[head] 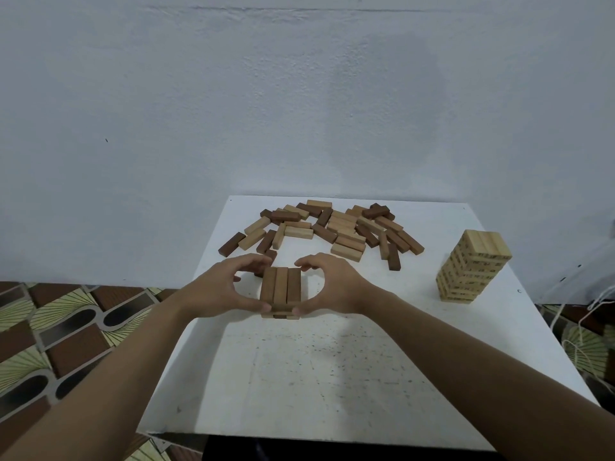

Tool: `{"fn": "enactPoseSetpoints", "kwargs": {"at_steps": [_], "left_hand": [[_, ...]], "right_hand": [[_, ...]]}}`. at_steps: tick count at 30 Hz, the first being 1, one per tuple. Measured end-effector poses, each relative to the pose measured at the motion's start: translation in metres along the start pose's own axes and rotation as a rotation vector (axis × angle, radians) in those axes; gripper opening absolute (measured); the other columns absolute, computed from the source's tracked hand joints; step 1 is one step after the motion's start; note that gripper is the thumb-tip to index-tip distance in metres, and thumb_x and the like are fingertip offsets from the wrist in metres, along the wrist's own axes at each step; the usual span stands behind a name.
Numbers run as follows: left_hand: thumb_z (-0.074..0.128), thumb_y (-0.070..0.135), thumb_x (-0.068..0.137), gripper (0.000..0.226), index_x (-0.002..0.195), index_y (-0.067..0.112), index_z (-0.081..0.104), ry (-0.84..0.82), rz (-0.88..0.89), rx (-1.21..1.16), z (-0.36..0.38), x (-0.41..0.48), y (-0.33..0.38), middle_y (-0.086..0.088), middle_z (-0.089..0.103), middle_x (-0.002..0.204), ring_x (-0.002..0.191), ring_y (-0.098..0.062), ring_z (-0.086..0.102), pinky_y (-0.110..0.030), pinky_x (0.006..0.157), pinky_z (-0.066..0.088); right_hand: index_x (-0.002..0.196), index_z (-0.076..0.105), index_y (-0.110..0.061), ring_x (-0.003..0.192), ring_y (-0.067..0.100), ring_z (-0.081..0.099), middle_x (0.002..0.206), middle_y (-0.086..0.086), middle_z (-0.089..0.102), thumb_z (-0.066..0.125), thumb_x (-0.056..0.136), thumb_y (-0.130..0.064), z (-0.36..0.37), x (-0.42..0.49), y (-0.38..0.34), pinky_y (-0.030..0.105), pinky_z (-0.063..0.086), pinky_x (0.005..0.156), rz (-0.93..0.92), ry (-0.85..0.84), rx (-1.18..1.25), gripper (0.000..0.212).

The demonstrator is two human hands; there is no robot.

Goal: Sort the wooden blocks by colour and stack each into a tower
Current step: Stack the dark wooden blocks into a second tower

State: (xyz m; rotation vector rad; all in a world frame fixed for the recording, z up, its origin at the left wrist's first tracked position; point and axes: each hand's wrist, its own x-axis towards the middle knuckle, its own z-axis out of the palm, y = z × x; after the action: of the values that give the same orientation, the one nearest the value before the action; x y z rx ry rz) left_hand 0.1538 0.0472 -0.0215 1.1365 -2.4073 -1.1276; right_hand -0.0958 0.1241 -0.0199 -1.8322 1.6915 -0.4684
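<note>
A low stack of mid-brown blocks (281,287) stands near the middle of the white table (299,377), three blocks side by side on top. My left hand (229,287) curls round its left side, thumb at the near end and fingers at the far end. My right hand (332,284) grips the right side the same way. A loose heap of light, mid-brown and dark blocks (332,229) lies behind the stack. A tall tower of light blocks (472,266) stands at the right.
The table sits against a pale wall (299,94). A patterned brown and yellow floor (60,334) shows to the left. White cords (579,327) hang past the table's right edge.
</note>
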Motion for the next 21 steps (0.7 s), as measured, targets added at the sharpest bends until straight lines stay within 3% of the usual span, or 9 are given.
{"fn": "enactPoseSetpoints", "kwargs": {"at_steps": [9,15,21], "left_hand": [[0.093,0.041,0.067,0.075,0.134,0.035,0.059,0.003,-0.001,0.027,0.0034,0.0076,0.0059,0.022,0.059,0.132,0.124,0.002,0.052,-0.029,0.104,0.041],[0.092,0.045,0.067,0.077,0.136,0.035,0.059,-0.021,-0.011,0.042,0.0009,0.0086,0.0047,0.023,0.059,0.133,0.126,0.003,0.050,-0.013,0.095,0.036],[0.092,0.040,0.068,0.078,0.138,0.033,0.058,-0.030,-0.017,0.049,0.0003,0.0075,0.0077,0.022,0.059,0.133,0.125,0.003,0.051,-0.008,0.090,0.035]], "right_hand": [[0.127,0.057,-0.032,0.110,0.009,0.051,0.124,-0.011,0.058,0.088,0.062,-0.056,0.0081,0.0047,-0.0025,0.031,0.045,0.092,-0.001,0.044,0.023,0.075],[0.125,0.057,-0.032,0.110,0.010,0.051,0.122,-0.011,0.058,0.088,0.063,-0.056,0.0081,0.0034,-0.0030,0.033,0.045,0.091,-0.006,0.052,0.032,0.073],[0.124,0.057,-0.034,0.110,0.012,0.051,0.122,-0.010,0.059,0.087,0.063,-0.058,0.0084,0.0040,-0.0032,0.035,0.046,0.091,-0.002,0.046,0.024,0.072]]}}
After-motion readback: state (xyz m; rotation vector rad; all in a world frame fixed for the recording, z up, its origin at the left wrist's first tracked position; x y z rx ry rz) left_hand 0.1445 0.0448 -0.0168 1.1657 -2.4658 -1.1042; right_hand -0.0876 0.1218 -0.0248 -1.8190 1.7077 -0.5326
